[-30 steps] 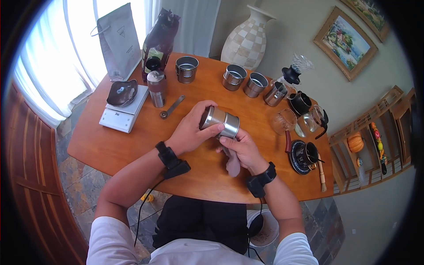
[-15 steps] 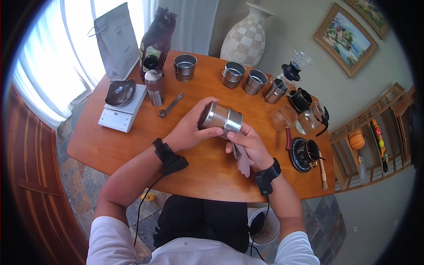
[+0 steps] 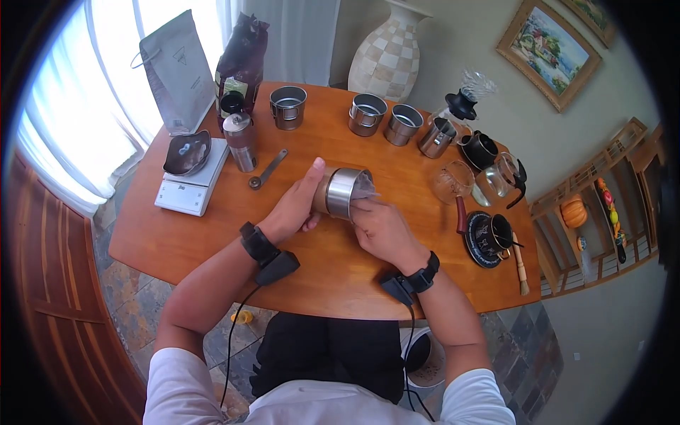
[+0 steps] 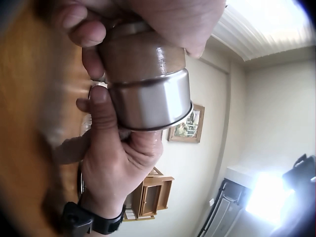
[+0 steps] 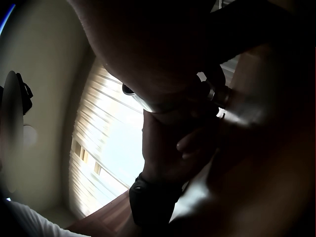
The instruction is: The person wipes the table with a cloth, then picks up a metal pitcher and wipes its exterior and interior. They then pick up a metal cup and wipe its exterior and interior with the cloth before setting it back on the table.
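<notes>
My left hand (image 3: 292,210) grips a steel canister with a brown band (image 3: 341,193) by its far end, tilted on its side above the table, its mouth to the right. At that mouth my right hand (image 3: 388,232) holds a greyish cloth (image 3: 364,185), part of which shows inside the rim. The left wrist view shows the right thumb (image 4: 102,111) along the canister's steel wall, with the other fingertips hidden behind the rim. The right wrist view is too dark for detail.
A hand grinder (image 3: 239,142), a metal scoop (image 3: 269,170) and a white scale (image 3: 185,185) stand to the left. Several steel cups (image 3: 367,117) line the back. Glassware (image 3: 453,183), a black cup on a saucer (image 3: 485,241) and a brush (image 3: 522,273) are at the right.
The canister has turned so its mouth faces right toward the right hand. The right hand has moved from the outer wall to the mouth, taking the cloth with it.
</notes>
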A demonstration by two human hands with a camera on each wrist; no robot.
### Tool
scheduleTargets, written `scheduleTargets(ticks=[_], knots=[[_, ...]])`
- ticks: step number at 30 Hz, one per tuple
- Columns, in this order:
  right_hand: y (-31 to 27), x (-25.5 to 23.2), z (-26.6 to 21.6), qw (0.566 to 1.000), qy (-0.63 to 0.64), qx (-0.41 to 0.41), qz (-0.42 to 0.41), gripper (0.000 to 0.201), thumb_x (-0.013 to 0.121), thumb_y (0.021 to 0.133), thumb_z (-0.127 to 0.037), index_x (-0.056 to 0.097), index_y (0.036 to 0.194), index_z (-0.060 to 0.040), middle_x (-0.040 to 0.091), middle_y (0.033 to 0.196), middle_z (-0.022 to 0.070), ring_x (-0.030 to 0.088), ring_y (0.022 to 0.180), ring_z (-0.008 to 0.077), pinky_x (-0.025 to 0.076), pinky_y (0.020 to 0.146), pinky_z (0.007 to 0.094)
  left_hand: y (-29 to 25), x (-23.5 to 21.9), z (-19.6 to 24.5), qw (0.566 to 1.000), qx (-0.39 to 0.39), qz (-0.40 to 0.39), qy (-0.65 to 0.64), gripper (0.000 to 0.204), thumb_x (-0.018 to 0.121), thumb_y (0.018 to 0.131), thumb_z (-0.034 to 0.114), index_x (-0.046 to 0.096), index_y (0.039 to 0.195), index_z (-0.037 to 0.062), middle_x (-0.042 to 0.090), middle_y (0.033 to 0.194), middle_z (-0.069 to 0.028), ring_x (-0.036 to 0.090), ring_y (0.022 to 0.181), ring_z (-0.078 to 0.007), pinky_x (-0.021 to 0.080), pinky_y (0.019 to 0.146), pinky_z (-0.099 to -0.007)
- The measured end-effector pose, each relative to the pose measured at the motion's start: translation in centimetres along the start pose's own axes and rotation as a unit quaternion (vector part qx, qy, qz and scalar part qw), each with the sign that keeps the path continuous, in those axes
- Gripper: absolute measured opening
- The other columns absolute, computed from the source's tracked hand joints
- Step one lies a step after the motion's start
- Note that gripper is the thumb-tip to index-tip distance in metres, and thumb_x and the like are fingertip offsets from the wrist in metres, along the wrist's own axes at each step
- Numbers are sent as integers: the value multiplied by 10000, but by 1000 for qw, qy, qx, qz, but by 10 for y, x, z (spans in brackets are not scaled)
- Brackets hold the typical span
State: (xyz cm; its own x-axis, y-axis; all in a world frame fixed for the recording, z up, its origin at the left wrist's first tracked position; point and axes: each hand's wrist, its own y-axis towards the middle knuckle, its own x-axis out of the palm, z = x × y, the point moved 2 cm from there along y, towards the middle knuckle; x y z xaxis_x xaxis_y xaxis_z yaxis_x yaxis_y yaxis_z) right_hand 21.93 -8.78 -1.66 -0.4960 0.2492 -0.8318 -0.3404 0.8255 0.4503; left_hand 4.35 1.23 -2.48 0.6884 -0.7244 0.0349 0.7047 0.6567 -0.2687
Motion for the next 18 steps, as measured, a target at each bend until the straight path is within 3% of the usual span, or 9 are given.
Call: scheduleTargets(ticks=[3, 4, 5, 6, 8, 9, 14, 16, 18], knots=[[0, 3, -3, 999, -19, -36, 30, 128, 660, 934, -82, 688, 1036, -11, 700, 996, 114, 700, 776, 307, 573, 668, 400, 6, 3, -6, 997, 50, 1, -59, 563, 354, 1082, 580, 572, 1192, 73, 561, 762, -3, 469, 548, -72, 368, 479, -228], [1, 1, -9, 972, 203, 115, -14, 169, 668, 957, -120, 680, 1089, -13, 699, 989, 86, 688, 712, 247, 560, 622, 355, 7, 3, -7, 993, 115, 17, -17, 505, 440, 1073, 518, 522, 1287, 67, 583, 869, -22, 529, 669, -83, 430, 571, -234], [-1, 3, -13, 872, 411, 259, -57, 214, 677, 981, -157, 672, 1141, -15, 698, 982, 59, 677, 648, 186, 547, 577, 310, 7, 3, -7, 983, 178, 33, 25, 509, 527, 1064, 455, 473, 1381, 62, 605, 975, -42, 590, 789, -95, 492, 663, -240], [-1, -2, -12, 872, 412, 259, -56, 214, 677, 981, -157, 672, 1141, -15, 698, 982, 59, 677, 648, 186, 547, 577, 310, 8, 2, -8, 983, 177, 32, 26, 509, 527, 1064, 455, 473, 1381, 62, 605, 975, -42, 590, 789, -95, 492, 663, -240], [-3, -12, -4, 656, 686, 312, 34, 314, 693, 1002, -226, 643, 1229, -14, 673, 954, 19, 626, 603, 90, 517, 545, 233, 6, 4, -1, 922, 379, -14, 80, 635, 697, 993, 310, 375, 1487, 73, 533, 1240, -84, 568, 1135, -158, 508, 930, -293], [-5, -14, 0, 644, 700, 305, 45, 283, 701, 997, -214, 665, 1196, -16, 686, 962, 31, 635, 616, 102, 533, 572, 227, 6, 5, 0, 922, 379, -14, 81, 635, 697, 993, 310, 375, 1487, 73, 533, 1240, -84, 568, 1135, -158, 508, 930, -293], [-7, -9, 6, 807, 536, 237, 63, 163, 667, 1015, -166, 713, 1097, -33, 684, 987, 29, 640, 655, 107, 542, 621, 229, -5, 14, 7, 945, 326, -32, -2, 665, 632, 1024, 323, 295, 1542, 77, 499, 1350, -96, 516, 1270, -193, 439, 1083, -359], [-1, -19, -5, 956, 273, 64, 89, 140, 658, 1017, -148, 719, 1083, -40, 673, 961, 22, 639, 670, 102, 541, 630, 232, -2, 3, 4, 971, 229, -67, -18, 659, 618, 1029, 321, 290, 1545, 74, 496, 1364, -101, 521, 1275, -199, 446, 1077, -362], [-3, -11, -1, 945, 303, 86, 83, 145, 654, 1017, -141, 713, 1094, -33, 675, 966, 30, 641, 677, 104, 541, 629, 233, 1, 1, 0, 986, 129, -102, -32, 654, 604, 1035, 320, 285, 1548, 71, 493, 1379, -105, 525, 1279, -205, 454, 1072, -364]])
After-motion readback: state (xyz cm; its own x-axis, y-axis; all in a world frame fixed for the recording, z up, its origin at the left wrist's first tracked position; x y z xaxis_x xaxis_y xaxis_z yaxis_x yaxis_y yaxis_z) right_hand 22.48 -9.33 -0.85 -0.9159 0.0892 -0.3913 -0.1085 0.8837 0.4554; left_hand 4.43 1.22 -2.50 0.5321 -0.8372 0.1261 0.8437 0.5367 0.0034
